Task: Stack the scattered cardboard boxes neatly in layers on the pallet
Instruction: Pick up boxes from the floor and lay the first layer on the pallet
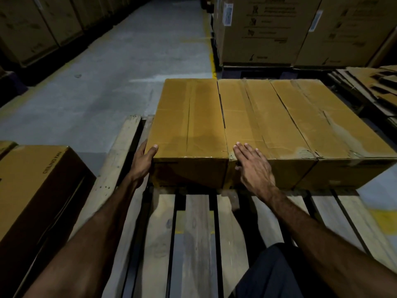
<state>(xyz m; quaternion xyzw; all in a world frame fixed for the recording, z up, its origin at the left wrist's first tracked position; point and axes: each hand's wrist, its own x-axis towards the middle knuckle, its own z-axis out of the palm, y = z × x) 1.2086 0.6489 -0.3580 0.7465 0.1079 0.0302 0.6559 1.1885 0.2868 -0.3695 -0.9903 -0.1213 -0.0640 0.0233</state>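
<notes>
- Spare box (pixel 36 186), far left: beside the pallet (pixel 195 229), not yet stacked, long axis running away from the viewer.
- Left hand (pixel 142 161): fingers wrapped round the near-left corner of the left box (pixel 189 121), thumb on its top.
- Left box: on the pallet's far half, long axis pointing away, flush against the middle box (pixel 255 117); its left side appears to overhang the pallet edge, so it might tip.
- Right hand (pixel 253 166): flat, fingers straight, on the middle box's near edge; an uneven push may skew the row.
</notes>
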